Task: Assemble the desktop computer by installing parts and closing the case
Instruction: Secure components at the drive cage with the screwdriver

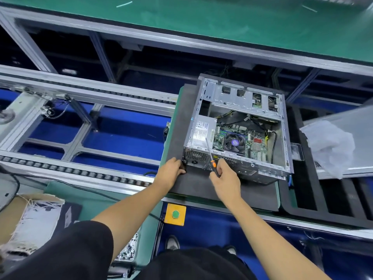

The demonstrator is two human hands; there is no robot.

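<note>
An open desktop case (282, 126) lies on its side on a dark foam mat (181, 122), its side panel off. Inside I see the power supply (202, 131), the motherboard with a CPU fan (234, 142), and black cables. My left hand (170, 171) grips the case's near left corner by the rear panel. My right hand (225, 178) holds a screwdriver (211, 156) with an orange and black handle, its shaft pointing up over the power supply. A grey side panel (361, 126) lies to the right, partly under a clear plastic bag (331, 146).
The mat sits on a roller conveyor (80, 170) with aluminium rails. A yellow box with a green button (175, 214) is mounted at the near edge. A tray of screws (129, 249) and a cardboard box (18, 215) sit at the lower left. Black foam trays (298, 190) lie right.
</note>
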